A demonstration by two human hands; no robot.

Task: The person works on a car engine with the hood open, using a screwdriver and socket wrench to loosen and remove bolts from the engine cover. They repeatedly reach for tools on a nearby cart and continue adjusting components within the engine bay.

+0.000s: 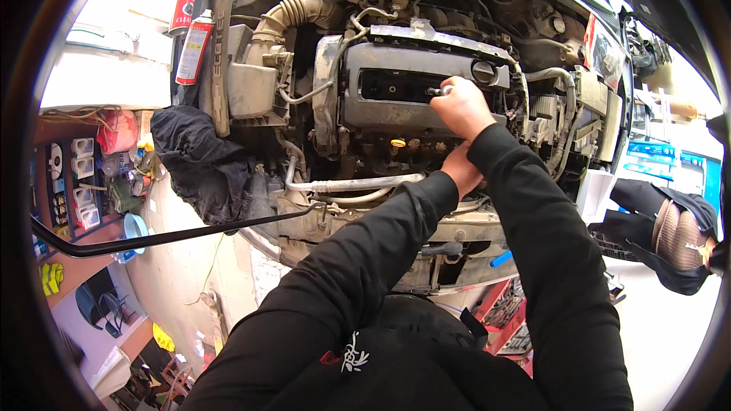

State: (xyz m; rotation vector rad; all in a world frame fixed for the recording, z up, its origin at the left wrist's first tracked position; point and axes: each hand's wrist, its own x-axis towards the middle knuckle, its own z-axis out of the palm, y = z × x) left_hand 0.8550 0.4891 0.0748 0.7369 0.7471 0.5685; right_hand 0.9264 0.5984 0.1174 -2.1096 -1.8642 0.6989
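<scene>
My right hand (463, 111) is closed around a short metal tool with a dark end (434, 92). It is above the right part of the long open slot (392, 87) in the grey engine cover (358, 110). The hand hides most of the tool, so its exact kind does not show. My left hand (461, 170) reaches in below the cover's front edge, under my right wrist. Its fingers are hidden. To the left of both hands, a yellow dipstick loop (397, 143) stands out. A black oil filler cap (483, 71) sits just beyond my right hand.
Two red and white spray cans (194, 49) stand beside the air filter box (251, 80). Black cloth (202, 164) drapes over the left front edge. A black hood prop rod (190, 236) crosses at left. Red tool drawers (506, 320) stand low, right of my body.
</scene>
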